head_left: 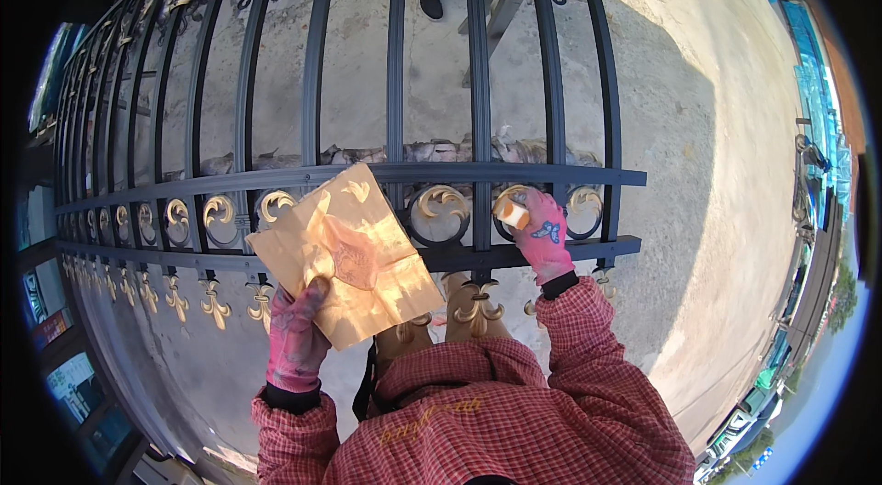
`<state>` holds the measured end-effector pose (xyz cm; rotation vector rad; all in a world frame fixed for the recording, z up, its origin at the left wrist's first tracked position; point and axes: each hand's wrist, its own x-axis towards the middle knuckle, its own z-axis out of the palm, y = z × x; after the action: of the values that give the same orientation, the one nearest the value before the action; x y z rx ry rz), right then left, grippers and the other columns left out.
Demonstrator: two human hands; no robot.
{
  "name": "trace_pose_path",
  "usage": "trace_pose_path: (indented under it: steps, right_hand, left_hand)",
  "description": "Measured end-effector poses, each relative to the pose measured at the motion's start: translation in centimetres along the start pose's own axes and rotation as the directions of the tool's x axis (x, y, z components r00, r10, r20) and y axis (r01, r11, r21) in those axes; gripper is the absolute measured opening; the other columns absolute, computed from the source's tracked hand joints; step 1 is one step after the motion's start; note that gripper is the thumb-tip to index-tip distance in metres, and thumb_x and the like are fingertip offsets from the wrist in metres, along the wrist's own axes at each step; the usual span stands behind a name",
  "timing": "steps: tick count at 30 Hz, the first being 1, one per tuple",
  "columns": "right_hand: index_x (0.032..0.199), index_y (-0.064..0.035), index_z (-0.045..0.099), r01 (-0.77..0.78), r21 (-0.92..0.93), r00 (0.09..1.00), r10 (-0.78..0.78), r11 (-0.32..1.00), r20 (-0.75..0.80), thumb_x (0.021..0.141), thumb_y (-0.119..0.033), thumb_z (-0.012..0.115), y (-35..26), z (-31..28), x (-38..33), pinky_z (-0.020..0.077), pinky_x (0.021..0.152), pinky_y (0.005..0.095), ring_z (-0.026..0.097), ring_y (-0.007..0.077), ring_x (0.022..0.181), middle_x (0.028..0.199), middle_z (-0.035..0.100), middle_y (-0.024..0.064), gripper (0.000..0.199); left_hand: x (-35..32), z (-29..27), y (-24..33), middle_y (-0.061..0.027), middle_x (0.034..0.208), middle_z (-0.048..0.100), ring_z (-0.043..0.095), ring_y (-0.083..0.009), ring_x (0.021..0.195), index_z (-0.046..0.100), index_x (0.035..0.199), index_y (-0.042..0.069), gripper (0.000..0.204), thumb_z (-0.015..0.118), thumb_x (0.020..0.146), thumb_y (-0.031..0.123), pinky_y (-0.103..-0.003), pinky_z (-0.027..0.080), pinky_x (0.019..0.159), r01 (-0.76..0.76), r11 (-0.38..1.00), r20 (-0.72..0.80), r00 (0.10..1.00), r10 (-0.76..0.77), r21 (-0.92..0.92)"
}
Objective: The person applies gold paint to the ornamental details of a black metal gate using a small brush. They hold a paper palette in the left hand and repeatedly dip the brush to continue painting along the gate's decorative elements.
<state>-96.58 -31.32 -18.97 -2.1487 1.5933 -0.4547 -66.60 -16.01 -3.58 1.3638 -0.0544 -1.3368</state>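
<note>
My left hand (pixel 296 338), in a stained pink glove, grips the lower left edge of a square board (pixel 390 278) smeared with gold paint, thumb on top. A wet-looking brownish patch lies in its middle. In my right hand (pixel 544 235), also pink-gloved, is a small white block stained orange-gold (pixel 513 213), which looks like a sponge. It is at a ring between the two rails of a black metal fence (pixel 423 174); whether it touches the metal is hard to tell. The neighbouring ring holds a gold leaf scroll (pixel 441 203).
Gold fleur-de-lis finials (pixel 478 310) point toward me along the near rail. Black bars stretch away over concrete ground (pixel 661 118), ending at the right. A dark shoe (pixel 430 5) shows beyond the far bars. Blue sheeting (pixel 808 53) lies along the right side.
</note>
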Motion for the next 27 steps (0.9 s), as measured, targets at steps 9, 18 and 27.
trace_pose_path:
  steps: [9, 18, 27]
  right_hand:
    - [0.100, -0.0025, 0.055, -0.284, 0.511, 0.956, 0.281, 0.812, 0.084, 0.072, -0.012, 0.074, -7.0, -2.5, -0.9, 0.0503, 0.060, 0.0286, 0.064, 0.0198, 0.067, 0.084, 0.064, 0.0110, 0.035]
    - [0.101, -0.0036, 0.052, -0.274, 0.165, 0.939, 0.300, 0.948, -0.169, 0.070, -0.013, 0.075, -10.3, 4.8, -0.5, 0.0494, 0.068, 0.0379, 0.063, 0.0344, 0.080, 0.086, 0.063, 0.0164, 0.041]
    - [0.100, -0.0032, 0.055, -0.441, 0.146, 0.858, 0.464, 0.885, -0.220, 0.071, -0.007, 0.073, -11.9, 6.7, -0.1, 0.0505, 0.062, 0.0308, 0.066, 0.0213, 0.070, 0.081, 0.065, 0.0128, 0.034]
  left_hand:
    - [-1.8, -3.1, -1.2, -0.0079, 0.118, 0.057, 0.059, -0.0195, 0.104, 0.045, 0.129, 0.001, 0.043, 0.057, 0.088, 0.010, -0.034, 0.049, 0.089, -0.079, 0.993, -0.018, 0.997, 0.077, -0.089]
    - [1.6, -6.8, 3.4, -0.0077, 0.114, 0.058, 0.060, -0.0171, 0.100, 0.047, 0.125, -0.001, 0.039, 0.055, 0.089, 0.010, -0.032, 0.050, 0.086, -0.016, 0.999, 0.105, 0.994, 0.012, 0.029]
    - [4.5, -11.6, 7.3, -0.0076, 0.116, 0.057, 0.060, -0.0177, 0.101, 0.046, 0.127, 0.001, 0.039, 0.055, 0.090, 0.012, -0.032, 0.050, 0.087, 0.023, 0.999, 0.238, 0.971, -0.030, 0.030]
